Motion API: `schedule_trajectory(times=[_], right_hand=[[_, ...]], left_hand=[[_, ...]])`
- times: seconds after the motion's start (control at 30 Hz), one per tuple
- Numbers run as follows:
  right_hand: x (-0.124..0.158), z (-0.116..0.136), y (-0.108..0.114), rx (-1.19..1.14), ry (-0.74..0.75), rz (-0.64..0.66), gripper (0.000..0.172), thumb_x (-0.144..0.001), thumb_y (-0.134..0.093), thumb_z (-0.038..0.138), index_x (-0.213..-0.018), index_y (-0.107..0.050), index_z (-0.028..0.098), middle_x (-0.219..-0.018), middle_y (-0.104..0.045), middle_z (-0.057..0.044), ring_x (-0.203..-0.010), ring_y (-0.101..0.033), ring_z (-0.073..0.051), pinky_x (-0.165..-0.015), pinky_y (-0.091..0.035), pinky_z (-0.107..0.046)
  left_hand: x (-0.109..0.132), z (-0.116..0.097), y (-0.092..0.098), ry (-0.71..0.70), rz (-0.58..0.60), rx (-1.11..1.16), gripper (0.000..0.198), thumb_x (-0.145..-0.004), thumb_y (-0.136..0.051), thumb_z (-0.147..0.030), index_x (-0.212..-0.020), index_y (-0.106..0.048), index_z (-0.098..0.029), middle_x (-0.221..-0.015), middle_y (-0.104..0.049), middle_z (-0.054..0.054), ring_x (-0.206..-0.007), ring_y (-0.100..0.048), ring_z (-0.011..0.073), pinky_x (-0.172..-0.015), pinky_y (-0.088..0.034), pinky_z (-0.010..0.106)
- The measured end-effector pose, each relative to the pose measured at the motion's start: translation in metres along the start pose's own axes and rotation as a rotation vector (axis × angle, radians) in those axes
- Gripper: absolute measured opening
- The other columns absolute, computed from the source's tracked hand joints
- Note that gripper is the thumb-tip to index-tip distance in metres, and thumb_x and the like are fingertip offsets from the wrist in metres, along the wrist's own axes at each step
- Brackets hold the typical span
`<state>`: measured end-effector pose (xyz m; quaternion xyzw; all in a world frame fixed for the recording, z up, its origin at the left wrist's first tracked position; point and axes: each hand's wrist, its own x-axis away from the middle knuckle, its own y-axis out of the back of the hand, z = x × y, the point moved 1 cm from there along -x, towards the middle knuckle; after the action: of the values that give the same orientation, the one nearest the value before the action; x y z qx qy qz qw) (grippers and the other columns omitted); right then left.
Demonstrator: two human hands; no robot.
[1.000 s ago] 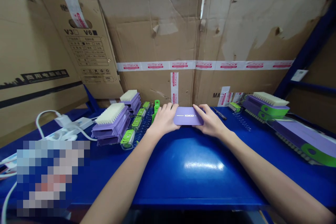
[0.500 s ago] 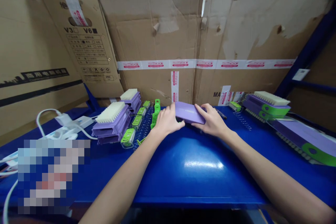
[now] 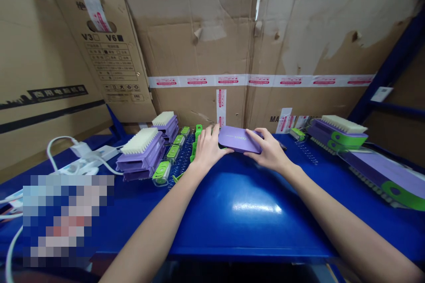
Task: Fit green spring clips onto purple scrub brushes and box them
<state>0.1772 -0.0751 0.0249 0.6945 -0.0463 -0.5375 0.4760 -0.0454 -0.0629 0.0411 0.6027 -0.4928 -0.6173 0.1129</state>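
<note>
In front of the cardboard, a purple brush body (image 3: 237, 139) is held just above the blue table, its smooth printed face towards me. My right hand (image 3: 267, 150) grips its right end, thumb below and fingers over the top. My left hand (image 3: 209, 148) is closed at the left end, the thumb under the edge. A sliver of green shows by that thumb; what it belongs to is hidden. Just left of my left hand stand green plastic parts (image 3: 198, 131), beside a line of metal springs (image 3: 184, 159) and green pieces in clear housings (image 3: 172, 154).
Purple brush parts with cream bristles (image 3: 139, 141) are stacked at left. Assembled purple and green brushes (image 3: 341, 132) lie at right. A white power strip (image 3: 99, 159) with cables is on the left. Cardboard sheets (image 3: 199, 53) wall the back of the blue table (image 3: 252, 230).
The purple brush body has turned a little, so its printed face shows more. My left hand has shifted slightly at its left end. The stacked parts stay put.
</note>
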Motion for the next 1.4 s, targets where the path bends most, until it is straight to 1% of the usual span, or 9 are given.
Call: schedule_trajectory(times=[0.13, 0.3, 0.4, 0.47, 0.6, 0.73, 0.93, 1.13, 1.4], right_hand=[[0.001, 0.002, 0.001, -0.031, 0.014, -0.006, 0.074, -0.079, -0.062, 0.041, -0.144, -0.030, 0.027, -0.123, -0.043, -0.014, -0.109, -0.050, -0.031, -0.088, -0.047, -0.050], [0.001, 0.009, 0.003, -0.045, 0.057, 0.007, 0.072, -0.078, -0.064, 0.038, -0.142, -0.034, 0.024, -0.125, -0.043, -0.015, -0.112, -0.048, -0.030, -0.092, -0.046, -0.047], [0.001, 0.012, 0.002, -0.053, 0.081, 0.001, 0.072, -0.079, -0.064, 0.037, -0.142, -0.033, 0.023, -0.125, -0.042, -0.015, -0.113, -0.047, -0.030, -0.093, -0.046, -0.046], [0.001, 0.013, 0.001, -0.050, 0.087, 0.003, 0.074, -0.079, -0.064, 0.037, -0.144, -0.030, 0.024, -0.125, -0.042, -0.015, -0.113, -0.047, -0.030, -0.093, -0.046, -0.047], [0.002, 0.013, -0.002, -0.048, 0.099, 0.025, 0.078, -0.080, -0.063, 0.036, -0.146, -0.023, 0.027, -0.126, -0.041, -0.015, -0.114, -0.047, -0.031, -0.092, -0.046, -0.050], [0.002, 0.015, -0.001, -0.025, 0.137, 0.011, 0.077, -0.081, -0.061, 0.034, -0.147, -0.021, 0.027, -0.126, -0.041, -0.015, -0.115, -0.045, -0.031, -0.092, -0.046, -0.049], [0.001, 0.020, 0.002, 0.010, 0.178, -0.036, 0.074, -0.084, -0.056, 0.034, -0.148, -0.019, 0.028, -0.127, -0.042, -0.016, -0.114, -0.045, -0.032, -0.091, -0.046, -0.051], [-0.001, 0.021, 0.001, 0.013, 0.190, -0.021, 0.074, -0.085, -0.055, 0.036, -0.148, -0.017, 0.027, -0.126, -0.042, -0.016, -0.114, -0.045, -0.031, -0.091, -0.047, -0.050], [-0.001, 0.022, 0.004, 0.005, 0.206, -0.006, 0.073, -0.085, -0.054, 0.036, -0.148, -0.019, 0.026, -0.127, -0.042, -0.017, -0.116, -0.045, -0.031, -0.093, -0.046, -0.049]], left_hand=[[0.000, 0.003, -0.001, -0.050, 0.065, 0.001, 0.102, -0.061, -0.077, -0.054, -0.140, -0.026, -0.016, -0.130, -0.045, 0.018, -0.121, -0.042, 0.0346, -0.097, -0.038, 0.046], [-0.001, 0.004, 0.004, -0.082, 0.182, -0.035, 0.103, -0.059, -0.077, -0.056, -0.140, -0.028, -0.015, -0.119, -0.050, 0.015, -0.114, -0.045, 0.0340, -0.094, -0.040, 0.045], [-0.001, 0.005, 0.011, -0.119, 0.211, -0.058, 0.098, -0.059, -0.076, -0.056, -0.138, -0.031, -0.020, -0.115, -0.050, 0.012, -0.109, -0.048, 0.0326, -0.091, -0.041, 0.044], [-0.001, 0.006, 0.016, -0.149, 0.233, -0.092, 0.094, -0.060, -0.077, -0.051, -0.137, -0.033, -0.023, -0.112, -0.050, 0.011, -0.106, -0.049, 0.0316, -0.089, -0.042, 0.042], [-0.001, 0.006, 0.019, -0.184, 0.287, -0.157, 0.076, -0.065, -0.073, -0.036, -0.129, -0.038, -0.018, -0.111, -0.051, 0.012, -0.103, -0.051, 0.0310, -0.086, -0.043, 0.042], [0.000, 0.001, 0.019, -0.154, 0.257, -0.191, 0.053, -0.067, -0.067, -0.036, -0.111, -0.045, -0.016, -0.108, -0.054, 0.013, -0.103, -0.051, 0.0318, -0.084, -0.042, 0.043], [0.001, -0.005, 0.019, -0.142, 0.225, -0.182, 0.062, -0.066, -0.068, -0.036, -0.118, -0.040, -0.019, -0.113, -0.052, 0.012, -0.105, -0.049, 0.0320, -0.085, -0.040, 0.044], [-0.002, -0.002, 0.018, -0.178, 0.256, -0.092, 0.047, -0.066, -0.067, -0.027, -0.104, -0.041, -0.017, -0.110, -0.052, 0.012, -0.103, -0.050, 0.0293, -0.083, -0.043, 0.041], [-0.004, 0.004, 0.020, -0.258, 0.273, 0.036, 0.052, -0.061, -0.074, -0.025, -0.102, -0.041, -0.019, -0.105, -0.051, 0.008, -0.102, -0.050, 0.0286, -0.086, -0.044, 0.042]])
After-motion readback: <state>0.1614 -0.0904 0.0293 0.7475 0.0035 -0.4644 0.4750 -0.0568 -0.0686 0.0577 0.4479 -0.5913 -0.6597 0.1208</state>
